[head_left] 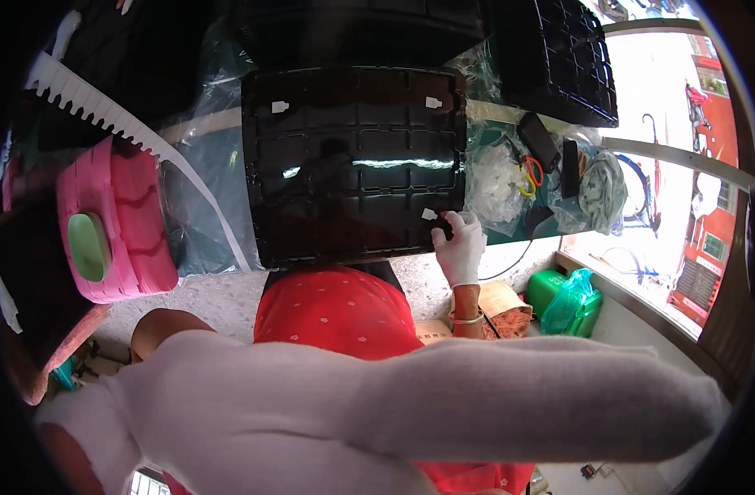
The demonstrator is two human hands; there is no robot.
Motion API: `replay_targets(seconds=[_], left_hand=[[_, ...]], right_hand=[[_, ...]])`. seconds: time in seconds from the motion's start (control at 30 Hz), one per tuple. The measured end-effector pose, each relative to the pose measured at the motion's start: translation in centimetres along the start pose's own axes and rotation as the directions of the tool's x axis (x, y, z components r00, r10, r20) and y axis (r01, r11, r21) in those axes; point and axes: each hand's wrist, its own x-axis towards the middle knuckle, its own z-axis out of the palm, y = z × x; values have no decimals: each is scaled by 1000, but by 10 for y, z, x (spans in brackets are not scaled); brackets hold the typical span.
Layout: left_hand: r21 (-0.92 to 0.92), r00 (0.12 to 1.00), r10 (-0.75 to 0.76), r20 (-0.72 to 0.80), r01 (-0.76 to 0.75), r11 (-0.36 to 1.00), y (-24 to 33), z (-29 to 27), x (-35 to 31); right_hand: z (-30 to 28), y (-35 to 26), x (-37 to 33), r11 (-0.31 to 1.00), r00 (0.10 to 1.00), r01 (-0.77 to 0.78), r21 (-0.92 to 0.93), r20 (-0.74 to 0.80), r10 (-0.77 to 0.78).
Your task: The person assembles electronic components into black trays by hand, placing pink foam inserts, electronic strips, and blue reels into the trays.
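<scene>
A glossy black moulded plastic panel (352, 198) lies before me on a work table. Two white tabs stand out near its far corners, and a third white tab (429, 214) is near its close right corner. My right hand (461, 247) wears a thin white glove with bare fingertips. Its index fingertip touches the panel beside the third tab, while the thumb stays apart. Nothing shows gripped between these fingers. A long white strip with a toothed edge (197, 183) hangs curved left of the panel. My left hand is out of view; only a bare arm shows at lower left.
A pink basket (134, 223) holding a green oval dish (89, 246) stands left. Right of the panel are scissors (531, 176), clear plastic bags (493, 177) and dark small items. Black crates (571, 62) rise behind. A green container (550, 297) sits below the table.
</scene>
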Motion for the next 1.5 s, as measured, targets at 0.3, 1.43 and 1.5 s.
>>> replay_targets(seconds=[0.3,1.43,1.5], left_hand=[[90,1000,-3,18,2,996,24,-16,-22],[929,852,-518,-77,-127,-347,-134,-113,5],[917,843,-532,-87,-141,-373,-155,-131,4]], right_hand=[[13,-18,6,982,994,-110,-151,-26,107],[20,-12,4,987,984,-158,-11,-88,157],[18,-11,3,994,990,-109,13,-85,110]])
